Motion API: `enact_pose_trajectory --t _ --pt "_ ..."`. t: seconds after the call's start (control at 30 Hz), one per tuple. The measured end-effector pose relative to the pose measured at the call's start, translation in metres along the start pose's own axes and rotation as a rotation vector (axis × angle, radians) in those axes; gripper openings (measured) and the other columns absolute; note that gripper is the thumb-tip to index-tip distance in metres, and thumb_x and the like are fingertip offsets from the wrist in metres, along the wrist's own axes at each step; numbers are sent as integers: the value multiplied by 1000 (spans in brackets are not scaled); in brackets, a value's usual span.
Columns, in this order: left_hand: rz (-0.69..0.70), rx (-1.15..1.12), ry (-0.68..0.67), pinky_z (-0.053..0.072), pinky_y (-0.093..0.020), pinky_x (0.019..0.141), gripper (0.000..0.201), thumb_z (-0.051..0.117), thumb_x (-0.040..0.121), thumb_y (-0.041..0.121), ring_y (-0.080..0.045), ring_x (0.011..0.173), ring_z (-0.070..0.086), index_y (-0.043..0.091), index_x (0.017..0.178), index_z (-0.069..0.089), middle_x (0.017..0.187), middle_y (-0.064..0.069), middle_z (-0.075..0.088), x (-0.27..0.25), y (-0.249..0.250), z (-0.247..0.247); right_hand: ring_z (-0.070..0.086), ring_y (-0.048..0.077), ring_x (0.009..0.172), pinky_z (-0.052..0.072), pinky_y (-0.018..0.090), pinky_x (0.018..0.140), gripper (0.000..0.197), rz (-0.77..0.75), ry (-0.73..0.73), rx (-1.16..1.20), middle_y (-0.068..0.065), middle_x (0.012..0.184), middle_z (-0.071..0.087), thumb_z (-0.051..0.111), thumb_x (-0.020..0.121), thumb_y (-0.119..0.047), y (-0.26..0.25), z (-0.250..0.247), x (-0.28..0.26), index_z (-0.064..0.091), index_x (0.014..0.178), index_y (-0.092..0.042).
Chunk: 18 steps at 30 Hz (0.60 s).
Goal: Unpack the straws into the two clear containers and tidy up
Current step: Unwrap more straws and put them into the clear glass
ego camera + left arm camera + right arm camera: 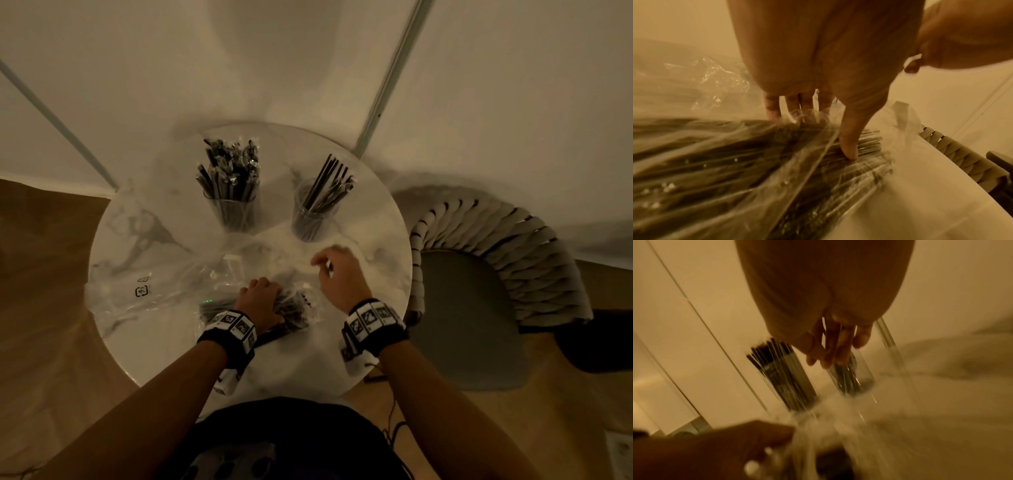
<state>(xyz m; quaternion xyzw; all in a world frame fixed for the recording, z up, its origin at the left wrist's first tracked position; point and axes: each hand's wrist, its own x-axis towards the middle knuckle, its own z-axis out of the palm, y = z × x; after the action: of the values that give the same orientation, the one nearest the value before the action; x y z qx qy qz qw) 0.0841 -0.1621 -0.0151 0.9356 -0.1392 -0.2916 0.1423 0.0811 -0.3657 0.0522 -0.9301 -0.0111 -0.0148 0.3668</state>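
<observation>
Two clear containers stand at the back of the round table (383,246): the left container (236,209) is packed with dark straws, and the right container (310,219) holds fewer. A clear plastic pack of dark straws (294,308) lies near the front edge. My left hand (260,301) rests on the pack with straight fingers, and its thumb (849,146) presses on the straws. My right hand (337,270) hovers to the pack's right, below the right container. It is blurred, its fingers (834,353) hang loosely, and nothing shows in them.
Crumpled empty plastic wrapping (144,291) covers the table's left side. A woven-backed chair (479,291) stands close to the table's right edge. White walls rise just behind the table, and cables hang near my body at the front.
</observation>
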Motion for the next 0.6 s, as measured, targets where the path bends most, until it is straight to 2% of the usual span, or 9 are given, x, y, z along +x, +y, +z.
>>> enact_pose_trajectory --t 0.07,0.13,0.2,0.27,0.37,0.47,0.6 --pt "-26 -37 18 37 -43 102 71 76 74 41 -27 121 43 23 134 45 131 -5 47 1 -1 4 58 21 86 52 45 84 21 111 -182 29 6 95 65 54 88 -2 14 19 -18 70 94 -15" --pt "-38 -72 22 40 -42 101 68 76 75 37 -29 119 44 19 134 46 129 -8 47 1 -1 6 62 28 92 52 46 88 22 163 -314 30 12 102 67 56 87 -2 19 28 -29 71 102 -9" --pt "-31 -95 20 42 -41 99 59 75 77 34 -31 116 45 18 129 52 124 -9 49 1 -1 8 61 35 98 50 44 92 24 132 -396 -31 18 107 65 61 86 -4 18 35 -35 70 108 -5" --pt "-18 -121 18 42 -40 97 49 73 78 32 -32 112 46 17 122 57 118 -10 50 2 -1 9 57 36 99 47 43 92 22 72 -446 -98 18 105 64 63 86 -9 14 41 -39 67 107 -4" --pt "1 -175 24 42 -39 96 41 71 80 30 -31 109 47 17 116 60 114 -10 50 4 -3 13 57 35 92 49 41 84 18 25 -430 -98 16 95 65 58 86 -17 12 47 -41 68 98 -7" --pt "30 -196 36 42 -37 93 33 70 82 31 -29 106 47 17 110 61 111 -9 50 4 -6 14 60 33 79 49 35 74 20 44 -330 -14 16 84 64 57 85 -17 18 47 -42 73 89 -6" --pt "36 -174 33 43 -37 91 34 69 82 36 -29 105 48 19 110 61 110 -7 51 4 -10 14 62 28 73 49 29 71 18 47 -274 22 11 79 65 62 88 -19 29 43 -39 79 88 -13"
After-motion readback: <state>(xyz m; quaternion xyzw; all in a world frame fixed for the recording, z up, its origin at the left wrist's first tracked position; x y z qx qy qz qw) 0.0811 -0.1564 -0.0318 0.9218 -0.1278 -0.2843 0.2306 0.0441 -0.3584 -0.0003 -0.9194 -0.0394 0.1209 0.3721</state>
